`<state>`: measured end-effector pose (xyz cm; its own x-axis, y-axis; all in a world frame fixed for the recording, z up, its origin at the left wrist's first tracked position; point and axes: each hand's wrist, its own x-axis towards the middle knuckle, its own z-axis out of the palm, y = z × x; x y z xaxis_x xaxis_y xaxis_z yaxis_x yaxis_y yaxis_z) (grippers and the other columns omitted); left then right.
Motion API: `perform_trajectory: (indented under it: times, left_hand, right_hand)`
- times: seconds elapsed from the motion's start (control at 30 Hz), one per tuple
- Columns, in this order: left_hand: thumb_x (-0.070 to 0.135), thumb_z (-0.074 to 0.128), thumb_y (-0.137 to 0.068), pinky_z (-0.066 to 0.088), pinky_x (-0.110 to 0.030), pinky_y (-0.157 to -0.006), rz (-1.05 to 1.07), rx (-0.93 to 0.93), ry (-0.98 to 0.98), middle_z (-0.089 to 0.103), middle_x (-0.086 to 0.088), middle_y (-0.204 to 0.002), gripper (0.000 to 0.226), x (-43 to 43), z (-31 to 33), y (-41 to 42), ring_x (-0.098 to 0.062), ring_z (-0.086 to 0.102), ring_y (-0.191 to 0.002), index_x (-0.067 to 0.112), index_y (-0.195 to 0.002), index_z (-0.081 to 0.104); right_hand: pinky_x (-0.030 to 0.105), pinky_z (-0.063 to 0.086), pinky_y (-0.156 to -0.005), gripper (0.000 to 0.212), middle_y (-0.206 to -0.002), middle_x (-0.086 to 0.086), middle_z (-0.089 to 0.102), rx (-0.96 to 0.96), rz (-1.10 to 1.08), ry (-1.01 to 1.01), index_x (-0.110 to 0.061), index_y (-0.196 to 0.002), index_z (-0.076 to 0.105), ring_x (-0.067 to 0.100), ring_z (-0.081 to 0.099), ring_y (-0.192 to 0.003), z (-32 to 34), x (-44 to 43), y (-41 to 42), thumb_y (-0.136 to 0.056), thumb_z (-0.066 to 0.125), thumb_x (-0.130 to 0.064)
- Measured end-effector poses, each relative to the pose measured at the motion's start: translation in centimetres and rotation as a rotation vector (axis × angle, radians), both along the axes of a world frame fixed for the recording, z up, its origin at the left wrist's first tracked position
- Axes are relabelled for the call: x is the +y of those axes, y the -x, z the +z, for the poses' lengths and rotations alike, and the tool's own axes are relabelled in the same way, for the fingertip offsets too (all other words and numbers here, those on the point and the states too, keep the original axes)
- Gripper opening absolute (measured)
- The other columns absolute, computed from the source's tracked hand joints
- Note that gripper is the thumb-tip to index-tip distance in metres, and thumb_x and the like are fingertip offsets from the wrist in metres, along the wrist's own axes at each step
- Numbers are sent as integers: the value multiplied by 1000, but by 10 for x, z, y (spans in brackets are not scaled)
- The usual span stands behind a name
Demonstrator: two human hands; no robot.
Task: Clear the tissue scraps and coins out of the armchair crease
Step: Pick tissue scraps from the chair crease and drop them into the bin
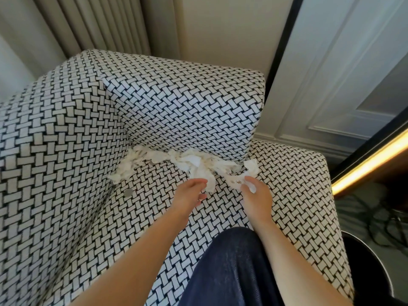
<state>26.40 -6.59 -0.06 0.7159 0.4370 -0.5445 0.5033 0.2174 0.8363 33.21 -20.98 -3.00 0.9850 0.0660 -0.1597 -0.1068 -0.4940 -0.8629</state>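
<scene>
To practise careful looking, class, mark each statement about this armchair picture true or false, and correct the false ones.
1. The left hand and the right hand each pinch tissue scraps. True.
2. The armchair is plain red. False: it has a black-and-white woven pattern.
3. A coin lies on the armchair, to the left of both hands. True.
4. All the tissue scraps are in the hands. False: most lie in a line along the foot of the armchair's back, beyond the hands.
</scene>
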Motion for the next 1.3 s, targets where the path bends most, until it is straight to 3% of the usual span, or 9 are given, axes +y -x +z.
perform_trajectory:
  times: [0.13,0.2,0.27,0.4,0.5,0.6,0.77,0.93,1.3]
  left_hand:
    - [16,48,-95,49,-27,-92,-99,-53,-142,51,7,-129,25,-11,0,-17,-11,59,-99,26,-113,62]
    - [15,48,-95,51,-12,-76,-213,-83,-288,38,18,-137,29,-14,-1,-27,-5,55,-98,26,-118,60]
    - [14,48,-95,50,-18,-82,-370,-106,-501,27,16,-147,31,-14,-2,-36,-6,51,-107,24,-123,58]
    - [18,45,-94,14,-42,-116,-780,59,-1127,-2,4,-159,42,-14,-10,-54,-28,5,-143,21,-135,48]
    - [13,45,-90,-9,-47,-114,-958,108,-1475,-15,-3,-158,51,-13,-18,-65,-31,-21,-143,23,-140,42]
    - [16,47,-89,-14,-50,-112,-1057,164,-1628,-18,-9,-157,57,-11,-26,-74,-35,-25,-140,30,-143,35]
    - [22,45,-92,-8,-47,-116,-1088,237,-1639,-5,-12,-158,62,-3,-33,-77,-34,-14,-144,29,-149,21]
    - [24,38,-96,-4,-40,-117,-979,154,-1564,13,-8,-157,50,0,-27,-69,-26,2,-146,9,-143,34]
    - [9,50,-92,23,-43,-115,-441,-221,-1234,53,-2,-134,28,20,-2,-40,-20,46,-124,13,-117,64]
  right_hand:
    - [15,25,-90,20,-113,-3,58,-91,-95,-24,-10,-110,66,5,44,-105,7,-6,5,-94,53,-12]
    - [15,28,-87,16,-105,-7,59,-100,-156,-48,-11,-102,66,4,46,-100,7,-11,6,-93,54,-10]
    - [10,31,-77,14,-101,-8,60,-83,-234,-90,-14,-98,65,2,49,-94,7,-14,7,-92,54,-9]
    - [7,31,-71,14,-101,-6,62,-68,-265,-123,-17,-92,63,7,51,-97,2,-17,6,-90,53,-8]
    - [7,31,-72,13,-101,-5,62,-63,-220,-119,-17,-90,63,7,51,-98,-1,-15,6,-90,54,-8]
    - [17,36,-79,13,-98,-6,62,-81,-181,-114,-19,-87,63,8,53,-97,-4,-14,4,-89,55,-8]
    - [7,34,-74,12,-93,-8,62,-107,-116,-92,-16,-89,65,5,54,-92,-7,-14,3,-89,56,-7]
    - [0,32,-73,13,-94,-9,61,-107,-93,-69,-16,-90,64,3,51,-91,-8,-14,2,-90,55,-8]
    - [4,34,-72,12,-97,-4,59,-220,-33,1,-19,-91,59,7,52,-90,-4,-17,6,-92,53,-8]
